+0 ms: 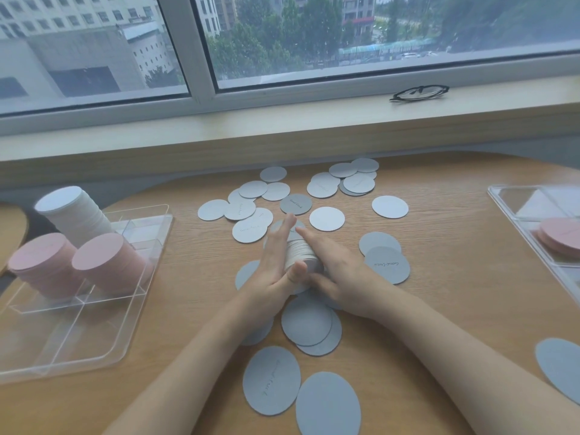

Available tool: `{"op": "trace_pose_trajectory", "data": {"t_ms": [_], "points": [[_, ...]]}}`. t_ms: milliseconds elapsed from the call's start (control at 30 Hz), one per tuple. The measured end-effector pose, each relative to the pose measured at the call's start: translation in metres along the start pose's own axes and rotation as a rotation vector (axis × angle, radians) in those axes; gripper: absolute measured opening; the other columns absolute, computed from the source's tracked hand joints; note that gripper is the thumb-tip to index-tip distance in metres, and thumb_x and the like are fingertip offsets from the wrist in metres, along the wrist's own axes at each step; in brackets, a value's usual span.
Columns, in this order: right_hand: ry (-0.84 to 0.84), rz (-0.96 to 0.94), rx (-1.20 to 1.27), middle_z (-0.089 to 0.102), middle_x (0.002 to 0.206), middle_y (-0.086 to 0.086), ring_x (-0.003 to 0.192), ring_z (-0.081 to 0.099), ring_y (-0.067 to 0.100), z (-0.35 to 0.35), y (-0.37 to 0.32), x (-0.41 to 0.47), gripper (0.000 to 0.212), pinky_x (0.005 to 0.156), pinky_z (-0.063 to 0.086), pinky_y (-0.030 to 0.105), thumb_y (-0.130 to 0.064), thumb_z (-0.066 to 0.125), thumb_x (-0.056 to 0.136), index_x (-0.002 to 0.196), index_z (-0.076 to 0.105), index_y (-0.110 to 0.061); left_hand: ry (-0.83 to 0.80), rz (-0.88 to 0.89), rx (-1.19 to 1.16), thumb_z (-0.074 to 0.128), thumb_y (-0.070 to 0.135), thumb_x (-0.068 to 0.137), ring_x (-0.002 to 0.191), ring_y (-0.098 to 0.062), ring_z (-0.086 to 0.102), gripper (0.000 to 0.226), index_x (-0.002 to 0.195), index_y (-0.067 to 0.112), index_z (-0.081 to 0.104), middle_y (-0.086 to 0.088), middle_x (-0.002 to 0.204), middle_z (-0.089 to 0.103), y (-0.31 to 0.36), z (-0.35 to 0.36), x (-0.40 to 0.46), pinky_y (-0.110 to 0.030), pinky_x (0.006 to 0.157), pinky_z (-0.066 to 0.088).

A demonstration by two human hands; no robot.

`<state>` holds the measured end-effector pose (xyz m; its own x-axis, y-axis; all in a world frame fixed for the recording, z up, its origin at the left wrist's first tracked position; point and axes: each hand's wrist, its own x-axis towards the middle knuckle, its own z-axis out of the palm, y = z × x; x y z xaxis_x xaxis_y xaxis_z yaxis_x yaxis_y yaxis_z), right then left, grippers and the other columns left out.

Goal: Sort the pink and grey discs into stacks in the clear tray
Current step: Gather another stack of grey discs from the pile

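the wooden tabletop [439, 309] carries everything. at its left edge sits the clear tray [94, 350], with two pink stacks [94, 265] and one grey stack [75, 211] leaning in its far compartments. a second clear tray [514, 199] at the right edge holds a few pink discs [558, 240]. loose grey discs [326, 218] lie scattered over the middle of the tabletop. there my left hand [276, 265] and right hand [339, 268] press flat, straight-fingered, against both sides of a small grey pile [298, 252]. glasses [419, 93] rest on the sill beyond the tabletop.
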<state>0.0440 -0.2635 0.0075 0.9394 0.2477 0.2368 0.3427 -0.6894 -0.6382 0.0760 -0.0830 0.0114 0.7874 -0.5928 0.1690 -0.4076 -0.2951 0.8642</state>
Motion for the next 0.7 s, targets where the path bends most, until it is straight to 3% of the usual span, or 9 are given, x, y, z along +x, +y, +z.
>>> {"op": "trace_pose_trajectory", "data": {"t_ms": [167, 267, 367, 467, 533, 600, 700], "points": [[0.075, -0.026, 0.029, 0.054, 0.139, -0.006, 0.127, 0.049, 0.013, -0.005, 0.004, 0.0, 0.059, 0.105, 0.04, 0.038, -0.031, 0.061, 0.089, 0.144, 0.042, -0.025, 0.056, 0.052, 0.109, 0.06, 0.049, 0.093, 0.142, 0.005, 0.034, 0.072, 0.155, 0.03, 0.03, 0.022, 0.152, 0.043, -0.003, -0.009, -0.001, -0.015, 0.113, 0.028], [0.142, 0.018, 0.024, 0.056, 0.131, -0.003, 0.119, 0.049, 0.013, -0.011, 0.012, -0.001, 0.061, 0.102, 0.04, 0.037, -0.023, 0.069, 0.088, 0.144, 0.044, -0.022, 0.14, 0.078, 0.23, 0.063, 0.044, 0.094, 0.127, 0.004, 0.047, 0.058, 0.148, 0.031, 0.044, 0.022, 0.138, 0.054, -0.008, -0.021, -0.003, -0.011, 0.102, 0.035], [0.131, 0.044, 0.025, 0.053, 0.132, -0.004, 0.122, 0.047, 0.014, -0.012, 0.015, 0.0, 0.064, 0.106, 0.037, 0.036, -0.022, 0.068, 0.09, 0.147, 0.039, -0.022, 0.155, 0.117, 0.34, 0.06, 0.039, 0.097, 0.112, -0.006, 0.053, 0.047, 0.142, 0.027, 0.055, 0.023, 0.125, 0.056, -0.016, -0.026, -0.003, -0.012, 0.092, 0.036], [0.073, 0.051, 0.028, 0.048, 0.137, -0.004, 0.128, 0.042, 0.013, -0.009, 0.012, 0.0, 0.065, 0.11, 0.031, 0.03, -0.023, 0.061, 0.096, 0.152, 0.029, -0.027, 0.157, 0.157, 0.381, 0.062, 0.025, 0.099, 0.093, -0.004, 0.056, 0.038, 0.137, 0.022, 0.062, 0.017, 0.119, 0.058, -0.022, -0.023, -0.001, -0.01, 0.086, 0.037], [0.028, 0.059, 0.031, 0.043, 0.139, -0.007, 0.13, 0.039, 0.012, -0.007, 0.01, -0.001, 0.068, 0.11, 0.03, 0.029, -0.026, 0.057, 0.099, 0.155, 0.019, -0.035, 0.156, 0.167, 0.427, 0.06, 0.023, 0.1, 0.095, -0.001, 0.057, 0.038, 0.137, 0.021, 0.061, 0.015, 0.12, 0.059, -0.024, -0.019, -0.001, -0.015, 0.087, 0.041], [-0.007, 0.067, 0.021, 0.039, 0.142, -0.009, 0.131, 0.04, 0.015, -0.007, 0.007, -0.001, 0.071, 0.111, 0.031, 0.033, -0.028, 0.054, 0.1, 0.155, 0.012, -0.04, 0.186, 0.182, 0.577, 0.051, 0.031, 0.1, 0.107, -0.01, 0.058, 0.041, 0.139, 0.019, 0.059, 0.011, 0.121, 0.061, -0.025, -0.016, -0.001, -0.026, 0.086, 0.049], [-0.029, 0.096, 0.032, 0.032, 0.149, -0.009, 0.136, 0.036, 0.02, -0.008, 0.007, -0.001, 0.075, 0.114, 0.029, 0.038, -0.029, 0.053, 0.1, 0.155, 0.004, -0.044, 0.244, 0.242, 0.849, 0.042, 0.034, 0.099, 0.1, -0.023, 0.061, 0.048, 0.138, 0.011, 0.059, 0.002, 0.119, 0.064, -0.02, -0.013, 0.0, -0.037, 0.074, 0.056]]}}
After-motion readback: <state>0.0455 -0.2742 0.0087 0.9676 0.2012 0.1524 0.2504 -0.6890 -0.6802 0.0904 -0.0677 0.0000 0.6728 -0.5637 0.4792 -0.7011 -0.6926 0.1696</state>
